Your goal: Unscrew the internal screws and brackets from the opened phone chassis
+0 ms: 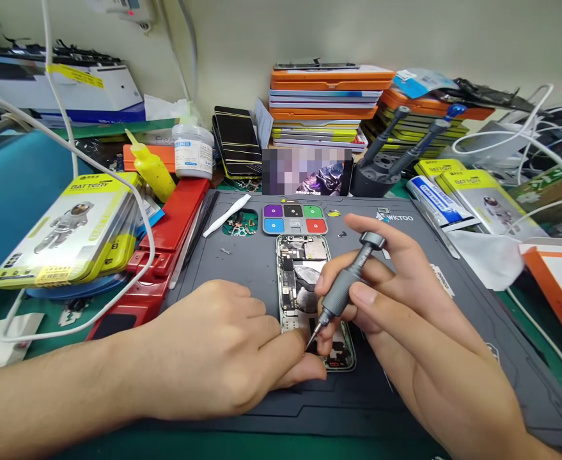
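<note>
An opened phone (304, 291) lies on the grey work mat (242, 255), its boards and inner parts exposed. My right hand (396, 300) grips a grey screwdriver (345, 287), which slants down to the left over the phone's lower half. Its tip is beside the fingers of my left hand (227, 348). The left hand is closed at the phone's lower left edge, thumb and index finger near each other; whatever lies between them is hidden.
Behind the phone is a coloured magnetic tray (295, 219), with a white pry tool (227, 216) to its left. A screwdriver stand (376, 176) and a lit phone screen (307, 172) stand at the back. Battery packs (64, 223) and a red tool (170, 236) lie left.
</note>
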Tool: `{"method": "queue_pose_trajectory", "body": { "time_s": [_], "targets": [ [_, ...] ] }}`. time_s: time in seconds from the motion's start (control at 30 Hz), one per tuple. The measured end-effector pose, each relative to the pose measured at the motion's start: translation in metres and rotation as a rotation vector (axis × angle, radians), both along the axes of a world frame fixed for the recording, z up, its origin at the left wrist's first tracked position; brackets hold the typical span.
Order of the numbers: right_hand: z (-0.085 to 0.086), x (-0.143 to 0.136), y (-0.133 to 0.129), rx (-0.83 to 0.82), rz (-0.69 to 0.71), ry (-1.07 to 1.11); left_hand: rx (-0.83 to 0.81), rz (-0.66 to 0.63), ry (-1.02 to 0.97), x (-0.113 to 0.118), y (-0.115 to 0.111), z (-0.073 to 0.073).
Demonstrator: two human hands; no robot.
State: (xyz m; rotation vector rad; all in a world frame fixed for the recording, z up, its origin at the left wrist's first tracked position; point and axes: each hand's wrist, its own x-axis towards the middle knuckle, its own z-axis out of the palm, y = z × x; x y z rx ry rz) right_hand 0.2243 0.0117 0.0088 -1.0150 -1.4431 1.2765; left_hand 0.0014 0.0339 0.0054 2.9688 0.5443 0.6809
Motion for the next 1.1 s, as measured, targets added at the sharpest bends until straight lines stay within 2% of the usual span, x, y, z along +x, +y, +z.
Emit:
{"method": "queue_pose_trajectory", "body": {
  "time_s": [0.53,0.73,0.93,1.1],
  "targets": [
    [0.001,-0.001,0.001,-0.055,0.038,0.083,-0.019,0.001,0.003,-0.001,0.000,0.000],
    [0.001,0.000,0.003,-0.059,0.061,0.048,0.060,0.006,0.007,0.002,0.000,0.000],
    [0.008,-0.008,0.000,-0.276,-0.028,0.252,0.085,0.003,0.018,0.004,0.001,0.002],
    [0.008,-0.008,-0.002,-0.297,-0.052,0.337,0.058,-0.002,0.033,0.003,0.000,0.003]
  ]
}}
